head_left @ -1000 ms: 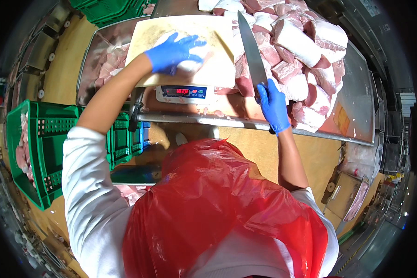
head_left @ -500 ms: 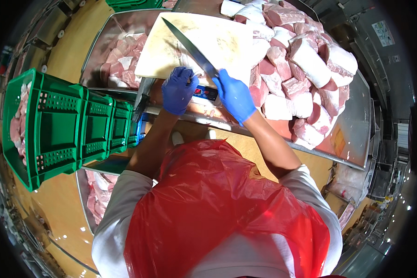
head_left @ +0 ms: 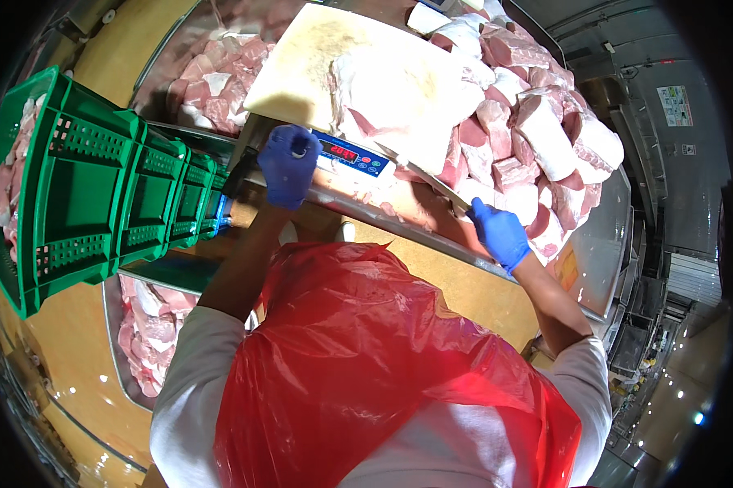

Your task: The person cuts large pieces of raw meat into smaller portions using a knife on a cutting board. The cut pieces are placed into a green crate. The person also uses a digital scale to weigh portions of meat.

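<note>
My right hand [head_left: 501, 236], in a blue glove, is closed on the handle of a long knife [head_left: 440, 187], whose blade slants up-left past the pile of pale pink meat chunks [head_left: 537, 134]. My left hand [head_left: 289, 167], also gloved, is curled closed beside the scale's display [head_left: 346, 154]; what is in its fingers, if anything, I cannot make out. Above both, a cream cutting board [head_left: 293, 61] bears a pale cut of meat [head_left: 354, 102], partly washed out by glare.
A steel tub of meat [head_left: 151, 89] is left of the board. Green crates [head_left: 82, 211] line my left, the nearest holding meat. A lower steel tub with meat [head_left: 122, 374] is beside me. The steel table's front edge [head_left: 358, 207] runs across before me.
The knife has moved right and down from over the board, its tip now lower. My left hand was spread on the board, then closed, and has moved left. The view has shifted.
</note>
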Demonstrator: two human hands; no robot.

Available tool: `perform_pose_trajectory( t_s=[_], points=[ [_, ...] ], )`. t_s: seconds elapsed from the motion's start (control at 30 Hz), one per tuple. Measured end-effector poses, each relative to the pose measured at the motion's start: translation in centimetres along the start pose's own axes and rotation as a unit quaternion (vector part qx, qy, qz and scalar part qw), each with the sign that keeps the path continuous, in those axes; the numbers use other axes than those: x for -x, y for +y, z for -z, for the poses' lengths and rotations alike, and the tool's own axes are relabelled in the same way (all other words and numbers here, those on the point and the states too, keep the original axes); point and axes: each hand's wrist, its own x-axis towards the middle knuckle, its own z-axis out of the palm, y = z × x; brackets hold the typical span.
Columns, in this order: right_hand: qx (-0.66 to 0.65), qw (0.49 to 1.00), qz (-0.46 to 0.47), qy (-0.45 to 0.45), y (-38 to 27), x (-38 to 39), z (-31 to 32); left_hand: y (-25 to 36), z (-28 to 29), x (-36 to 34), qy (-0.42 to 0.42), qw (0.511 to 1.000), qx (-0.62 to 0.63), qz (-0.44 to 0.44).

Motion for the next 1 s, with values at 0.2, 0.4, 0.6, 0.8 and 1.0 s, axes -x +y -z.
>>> perform_pose_trajectory(
  t_s=[0.2, 0.4, 0.6, 0.8, 1.0],
  points=[
    [-0.091, 0.986, 0.027, 0.138, -6.6, -5.5, 2.2, 3.9, -3.0, -1.3, 0.090, 0.994, 0.013, -0.067],
    [-0.114, 0.974, 0.024, 0.194, -13.4, -16.3, 2.3, 3.7, -5.2, -2.1, 0.111, 0.993, 0.010, -0.041],
    [0.018, 0.999, 0.022, 0.016, -10.5, -12.2, 3.1, 3.1, -4.9, -0.9, 0.097, 0.993, 0.059, 0.025],
    [0.123, 0.990, 0.021, -0.059, -4.1, -3.1, 7.9, -0.8, -1.5, -0.9, 0.094, 0.995, -0.017, -0.020],
    [-0.091, 0.984, -0.041, 0.150, -5.3, -1.5, 4.0, 1.4, 15.3, -8.4, 0.237, 0.968, -0.044, -0.077]
  ],
)
